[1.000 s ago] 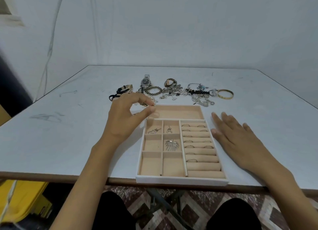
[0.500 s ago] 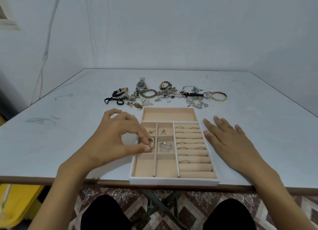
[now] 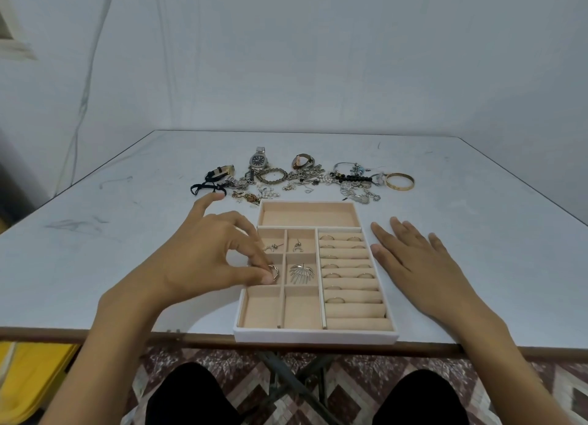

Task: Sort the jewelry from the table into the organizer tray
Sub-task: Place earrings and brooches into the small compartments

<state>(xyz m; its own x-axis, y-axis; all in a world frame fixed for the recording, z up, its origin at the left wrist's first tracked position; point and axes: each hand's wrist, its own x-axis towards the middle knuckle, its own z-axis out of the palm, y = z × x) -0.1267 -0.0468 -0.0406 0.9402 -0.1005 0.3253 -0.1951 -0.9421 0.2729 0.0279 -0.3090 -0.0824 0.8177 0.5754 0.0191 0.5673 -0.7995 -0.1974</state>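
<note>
A beige organizer tray [image 3: 315, 335] sits at the table's near edge. My left hand [image 3: 210, 256] pinches a small twisted metal earring [image 3: 274, 272] between thumb and forefinger, low over the tray's middle-left compartment. Flat on the table just right of the tray lies my right hand [image 3: 410, 262], fingers straight. The tray holds a fan-shaped silver piece [image 3: 301, 273], small earrings [image 3: 273, 247] in the upper small compartments, and several rings [image 3: 356, 275] in the ring rolls. A row of loose jewelry [image 3: 305, 178] lies beyond the tray.
The loose row includes a steel watch [image 3: 257, 161], a brown watch [image 3: 301, 161], a beaded bracelet [image 3: 272, 175], a black cord piece [image 3: 206, 187] and a gold bangle [image 3: 399, 181]. The tray's long top compartment [image 3: 308, 214] holds nothing. Something yellow [image 3: 28, 377] lies below the table at left.
My left hand came back from the loose jewelry with the small earring and lowered it over the middle-left compartment. My right hand has stayed flat beside the tray.
</note>
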